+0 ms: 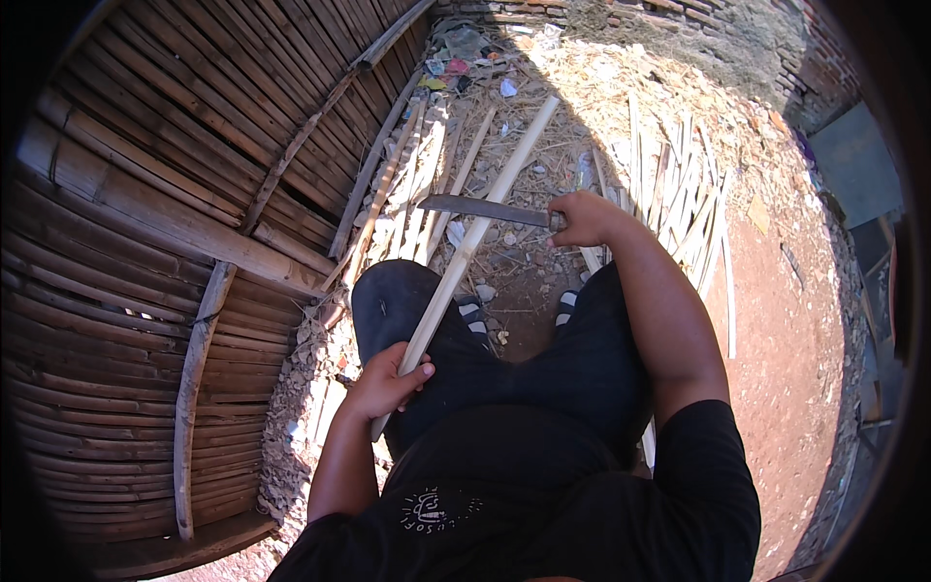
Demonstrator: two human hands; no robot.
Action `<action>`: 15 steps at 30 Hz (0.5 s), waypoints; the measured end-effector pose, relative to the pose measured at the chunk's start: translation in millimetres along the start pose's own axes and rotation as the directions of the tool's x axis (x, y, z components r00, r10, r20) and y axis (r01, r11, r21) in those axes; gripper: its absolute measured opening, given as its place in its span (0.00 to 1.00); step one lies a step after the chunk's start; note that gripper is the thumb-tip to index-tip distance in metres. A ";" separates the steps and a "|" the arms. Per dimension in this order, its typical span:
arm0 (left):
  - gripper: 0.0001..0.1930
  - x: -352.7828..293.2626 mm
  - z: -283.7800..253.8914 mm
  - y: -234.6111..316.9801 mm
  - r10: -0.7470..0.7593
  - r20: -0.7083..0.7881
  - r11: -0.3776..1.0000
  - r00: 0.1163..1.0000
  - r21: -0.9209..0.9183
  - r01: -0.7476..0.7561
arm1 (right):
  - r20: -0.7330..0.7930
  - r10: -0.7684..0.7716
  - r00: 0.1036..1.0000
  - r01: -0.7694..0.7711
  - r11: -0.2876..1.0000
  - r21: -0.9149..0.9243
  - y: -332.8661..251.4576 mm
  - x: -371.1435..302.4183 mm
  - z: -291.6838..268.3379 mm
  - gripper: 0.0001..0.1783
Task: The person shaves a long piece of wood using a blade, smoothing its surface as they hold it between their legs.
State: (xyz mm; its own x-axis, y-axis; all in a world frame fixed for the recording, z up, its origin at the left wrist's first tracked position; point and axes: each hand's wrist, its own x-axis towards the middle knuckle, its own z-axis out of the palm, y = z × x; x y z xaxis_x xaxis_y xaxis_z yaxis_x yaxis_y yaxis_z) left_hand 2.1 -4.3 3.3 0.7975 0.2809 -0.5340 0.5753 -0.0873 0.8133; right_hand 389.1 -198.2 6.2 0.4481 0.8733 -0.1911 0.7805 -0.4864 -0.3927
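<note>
My left hand [390, 381] is wrapped round the near end of a long pale strip of split bamboo [472, 240]. The strip slants across my left thigh, away from me and to the right, its far end over the littered ground. In my right hand [582, 219] is the handle of a machete [485, 208], closed in my fingers. Its long dark blade points left and lies across the strip about midway along; whether it touches or hovers just above, I cannot tell.
A slatted bamboo wall [145, 223] rises close on my left. Several loose bamboo strips [684, 199] lie in a pile at right, and more strips [412, 184] lie along the wall. Shavings and litter [465, 68] cover the ground ahead, up to a brick wall [698, 29].
</note>
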 end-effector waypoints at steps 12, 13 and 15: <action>0.15 1.7 -0.6 -2.3 -0.004 0.004 1.000 1.000 0.006 0.004 | -0.037 -0.057 0.998 0.057 0.998 -0.006 12.3 5.6 9.1 0.35; 0.15 2.2 -0.8 -2.9 -0.003 0.006 1.000 1.000 0.007 0.003 | -0.039 -0.062 0.997 0.062 0.998 -0.003 13.1 5.6 9.7 0.34; 0.15 2.2 -1.0 -2.6 -0.002 0.009 1.000 1.000 0.010 0.002 | -0.044 -0.058 0.997 0.058 0.998 -0.001 13.1 5.3 9.9 0.34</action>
State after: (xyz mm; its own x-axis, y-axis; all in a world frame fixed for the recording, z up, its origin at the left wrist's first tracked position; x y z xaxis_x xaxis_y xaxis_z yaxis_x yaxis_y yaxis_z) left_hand 2.2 -2.4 0.3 0.7979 0.2721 -0.5379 0.5787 -0.0959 0.8099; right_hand 397.4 -199.7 -8.9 0.4208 0.8980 -0.1283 0.8055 -0.4350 -0.4023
